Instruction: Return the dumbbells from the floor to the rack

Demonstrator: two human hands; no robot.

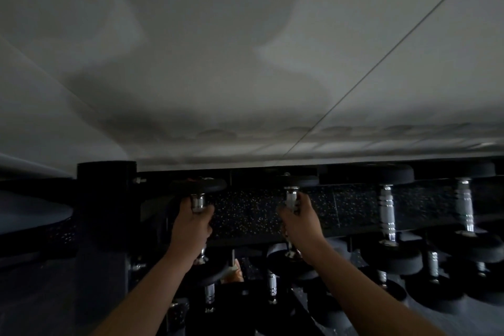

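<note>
The scene is dim. My left hand (pixel 191 229) is wrapped around the chrome handle of a black dumbbell (pixel 203 184) at the left end of the rack's top tier (pixel 351 234). My right hand (pixel 300 222) grips the chrome handle of a second black dumbbell (pixel 302 180) beside it. Both dumbbells lie across the rack rails, far heads toward the wall, near heads partly hidden under my wrists.
Two more dumbbells (pixel 388 215) (pixel 465 204) rest on the top tier to the right. Several others sit on lower tiers (pixel 272 284). A thick black rack post (pixel 105 215) stands at left. A pale wall (pixel 245 63) rises right behind the rack.
</note>
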